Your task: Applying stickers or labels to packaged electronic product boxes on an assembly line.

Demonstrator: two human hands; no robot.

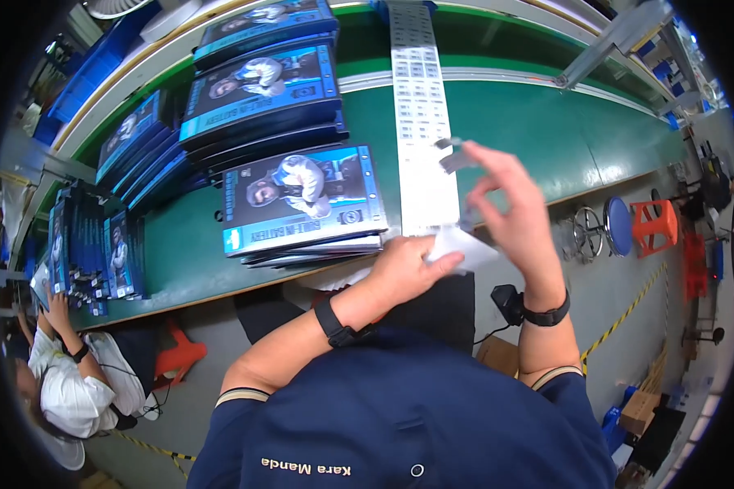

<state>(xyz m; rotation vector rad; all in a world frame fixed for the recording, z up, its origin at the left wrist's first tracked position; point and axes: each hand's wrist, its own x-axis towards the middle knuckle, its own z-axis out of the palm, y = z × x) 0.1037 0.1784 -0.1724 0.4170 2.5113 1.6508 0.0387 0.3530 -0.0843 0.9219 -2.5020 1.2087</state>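
Observation:
A long white label strip [422,106], printed with rows of small labels on its far part and bare on its near part, runs down the green table to its front edge. At that edge my left hand [404,265] is closed on a folded white end [458,248] of the strip, thumb on top. My right hand [510,196] is raised just right of the strip, fingers curled. Small greyish labels [450,161] are at its fingertips, slightly blurred; whether they are pinched or stuck on is unclear. Left of the strip lies a stack of blue-black flat boxes [302,196].
More stacked boxes [261,85] stand behind and to the left on the green table [530,138]. At far left another person [77,379] handles boxes. A metal bracket [616,45] rises at the back right. Stools [618,226] stand on the floor to the right.

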